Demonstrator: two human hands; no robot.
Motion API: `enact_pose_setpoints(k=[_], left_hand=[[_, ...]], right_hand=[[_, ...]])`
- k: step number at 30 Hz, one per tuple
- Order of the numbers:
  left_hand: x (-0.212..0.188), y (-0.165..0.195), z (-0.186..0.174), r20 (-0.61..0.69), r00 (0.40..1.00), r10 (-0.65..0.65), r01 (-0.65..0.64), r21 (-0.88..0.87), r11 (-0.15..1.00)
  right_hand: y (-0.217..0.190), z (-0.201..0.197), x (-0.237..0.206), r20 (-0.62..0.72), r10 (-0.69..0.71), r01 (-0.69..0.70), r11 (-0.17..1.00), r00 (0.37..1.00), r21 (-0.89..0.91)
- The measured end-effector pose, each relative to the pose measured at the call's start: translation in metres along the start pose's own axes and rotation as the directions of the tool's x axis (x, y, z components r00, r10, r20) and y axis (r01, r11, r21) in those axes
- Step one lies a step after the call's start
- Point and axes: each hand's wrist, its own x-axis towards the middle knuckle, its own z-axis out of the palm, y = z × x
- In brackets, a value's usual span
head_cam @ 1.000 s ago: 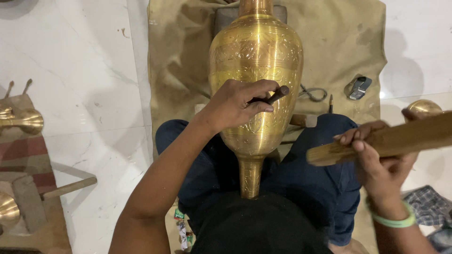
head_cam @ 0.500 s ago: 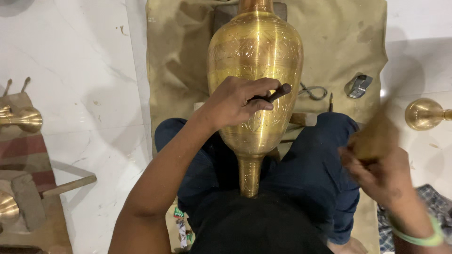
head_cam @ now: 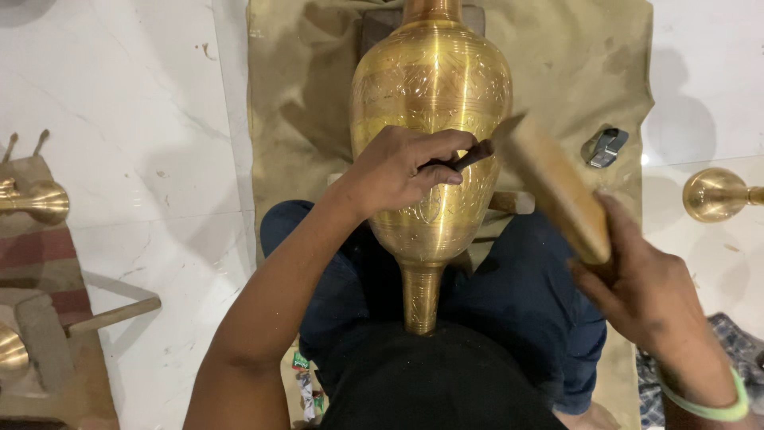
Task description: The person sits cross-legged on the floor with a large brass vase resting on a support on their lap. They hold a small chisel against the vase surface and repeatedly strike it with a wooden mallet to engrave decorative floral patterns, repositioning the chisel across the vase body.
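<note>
We see the tall engraved brass vase [head_cam: 434,127] lying across the lap on an olive cloth [head_cam: 294,95], its long axis running away from us, narrow foot toward the body and neck pointing far. Our left hand [head_cam: 402,167] is clamped on a dark slim chisel [head_cam: 469,154] pressed to the vase's belly; our right hand [head_cam: 641,291] grips a flat wooden mallet [head_cam: 553,187] beside the chisel's end. A metal clip [head_cam: 605,147] lies right, a small brass bowl [head_cam: 712,193] farther on the white floor [head_cam: 143,143]
</note>
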Motion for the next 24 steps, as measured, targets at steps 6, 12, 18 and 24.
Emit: enact_pose_setpoints(k=[6,12,18,24], left_hand=[[0.003,0.003,-0.001,0.024,0.999,-0.031,0.031,0.018,0.999],[0.004,0.004,-0.003,0.004,1.000,-0.017,0.017,-0.011,1.000],[0.004,0.003,-0.003,-0.022,0.999,0.044,-0.044,0.009,0.999],[0.007,0.002,-0.001,0.058,0.997,-0.058,0.056,0.045,0.997]], right_hand=[[0.023,0.011,-0.005,-0.022,-0.018,0.017,0.999,1.000,-0.050],[0.036,0.009,-0.008,0.083,0.264,-0.265,0.795,0.961,0.546],[0.021,0.013,-0.014,-0.077,0.007,-0.005,1.000,0.997,0.023],[0.019,0.017,-0.008,-0.101,0.081,-0.079,0.997,0.992,0.019]])
